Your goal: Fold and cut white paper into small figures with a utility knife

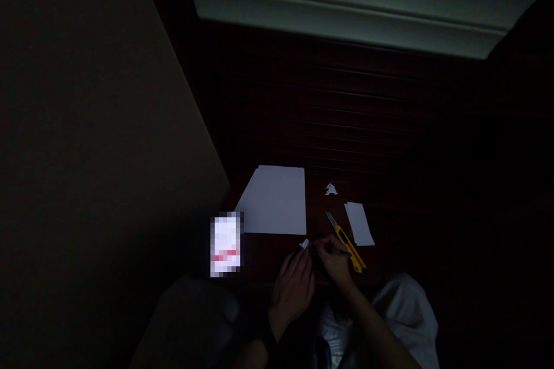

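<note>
My left hand lies on the dark table with its fingers stretched out. Its fingertips rest at the edge of a small folded white paper piece, which they partly cover. Just to the right, my right hand grips a dark pen, with its fingers near the same paper piece. Close beyond the right hand lies a yellow box cutter with its blade out, pointing away to the upper left. Dim light hides the pen's tip.
White paper sheets lie at the table's back left. A folded paper figure is at the back, with narrow white paper pieces to the right. A bright pixelated rectangle shows at left, beside a wall.
</note>
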Available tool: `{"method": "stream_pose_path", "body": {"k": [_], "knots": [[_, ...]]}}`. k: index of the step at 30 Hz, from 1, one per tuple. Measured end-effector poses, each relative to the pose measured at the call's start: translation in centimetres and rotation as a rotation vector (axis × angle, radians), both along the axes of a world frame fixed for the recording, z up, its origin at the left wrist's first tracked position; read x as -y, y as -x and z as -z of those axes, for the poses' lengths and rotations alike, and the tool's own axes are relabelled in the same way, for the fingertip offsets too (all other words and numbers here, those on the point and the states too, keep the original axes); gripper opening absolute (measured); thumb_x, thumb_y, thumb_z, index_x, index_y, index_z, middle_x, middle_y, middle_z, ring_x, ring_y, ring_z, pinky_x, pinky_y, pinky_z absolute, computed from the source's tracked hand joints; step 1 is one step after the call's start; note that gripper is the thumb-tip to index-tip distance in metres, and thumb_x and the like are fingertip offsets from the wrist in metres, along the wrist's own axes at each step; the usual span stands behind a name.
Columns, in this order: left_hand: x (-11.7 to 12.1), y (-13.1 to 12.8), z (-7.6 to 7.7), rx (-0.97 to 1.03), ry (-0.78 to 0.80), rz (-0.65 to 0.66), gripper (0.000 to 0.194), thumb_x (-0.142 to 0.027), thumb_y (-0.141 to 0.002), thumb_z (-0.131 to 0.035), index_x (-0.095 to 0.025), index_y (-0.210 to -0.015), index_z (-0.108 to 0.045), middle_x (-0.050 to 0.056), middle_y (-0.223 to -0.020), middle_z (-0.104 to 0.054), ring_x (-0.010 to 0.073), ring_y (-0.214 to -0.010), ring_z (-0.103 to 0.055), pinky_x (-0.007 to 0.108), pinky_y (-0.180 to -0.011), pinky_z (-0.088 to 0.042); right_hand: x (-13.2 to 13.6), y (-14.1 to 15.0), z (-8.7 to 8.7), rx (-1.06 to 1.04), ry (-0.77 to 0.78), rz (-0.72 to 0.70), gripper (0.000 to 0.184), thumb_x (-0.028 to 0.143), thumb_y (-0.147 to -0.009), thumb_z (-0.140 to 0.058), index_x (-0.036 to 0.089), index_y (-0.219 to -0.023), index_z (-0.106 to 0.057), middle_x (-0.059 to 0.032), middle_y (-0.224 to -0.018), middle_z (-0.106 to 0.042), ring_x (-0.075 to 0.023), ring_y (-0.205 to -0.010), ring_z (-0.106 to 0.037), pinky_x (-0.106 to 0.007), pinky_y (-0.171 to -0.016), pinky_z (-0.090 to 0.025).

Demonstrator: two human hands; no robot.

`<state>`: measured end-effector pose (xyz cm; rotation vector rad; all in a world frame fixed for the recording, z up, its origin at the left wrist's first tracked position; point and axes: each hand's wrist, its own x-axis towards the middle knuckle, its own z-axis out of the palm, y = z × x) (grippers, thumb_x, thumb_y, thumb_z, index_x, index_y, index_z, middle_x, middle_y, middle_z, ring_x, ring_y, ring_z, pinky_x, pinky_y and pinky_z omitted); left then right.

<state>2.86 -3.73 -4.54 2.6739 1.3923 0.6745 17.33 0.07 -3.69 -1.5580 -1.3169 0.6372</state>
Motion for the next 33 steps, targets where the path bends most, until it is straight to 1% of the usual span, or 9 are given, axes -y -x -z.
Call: {"method": "stream_pose_path", "body": {"k": [5,12,21,25,33], "knots": [[0.05,-0.02,-0.10,0.004,0.009,0.006,0.040,-0.024,-0.086,-0.039,-0.015,-0.123,-0.051,0.009,-0.132,-0.048,0.0234,-0.126,-0.036,0.044,-0.105,-0.027,-0.03,0.14,-0.17,0.022,0.001,0.004,0.023,0.037,-0.079,-0.051,0.019,-0.066,-0.058,-0.0011,-0.061,-0.060,-0.0163,-0.058,-0.055,-0.028,-0.058,-0.044],[-0.02,-0.04,0.19,0.015,-0.001,0.003,0.041,-0.026,-0.086,-0.040,-0.015,-0.124,-0.050,0.009,-0.132,-0.047,0.0240,-0.126,-0.037,0.044,-0.105,-0.027,-0.16,0.17,0.03,0.015,-0.012,0.005,0.023,0.038,-0.077,-0.053,0.018,-0.066,-0.059,-0.0017,-0.061,-0.061,-0.0164,-0.058,-0.055,-0.027,-0.056,-0.043],[0.01,0.04,-0.23,0.021,0.017,0.007,0.041,-0.025,-0.086,-0.039,-0.014,-0.124,-0.050,0.009,-0.132,-0.047,0.0237,-0.125,-0.037,0.043,-0.105,-0.027,-0.19,0.15,0.45,0.035,-0.029,-0.027,0.019,0.032,-0.079,-0.052,0.018,-0.067,-0.057,-0.0004,-0.064,-0.060,-0.0154,-0.061,-0.055,-0.027,-0.060,-0.043],[0.01,-0.01,-0.10,0.020,0.019,0.006,0.041,-0.025,-0.085,-0.040,-0.014,-0.123,-0.050,0.009,-0.132,-0.048,0.0234,-0.125,-0.038,0.043,-0.105,-0.027,-0.17,0.10,0.35,0.073,-0.016,-0.037,0.019,0.031,-0.080,-0.051,0.018,-0.067,-0.056,0.0006,-0.061,-0.058,-0.0147,-0.058,-0.053,-0.026,-0.057,-0.041],[-0.06,0.03,0.02,0.027,0.028,0.009,0.041,-0.026,-0.086,-0.040,-0.013,-0.124,-0.050,0.010,-0.132,-0.047,0.0235,-0.125,-0.038,0.043,-0.106,-0.027,-0.12,0.02,0.34,0.089,-0.014,-0.057,0.018,0.029,-0.082,-0.050,0.018,-0.068,-0.055,0.0004,-0.063,-0.057,-0.0146,-0.060,-0.053,-0.026,-0.059,-0.041]]}}
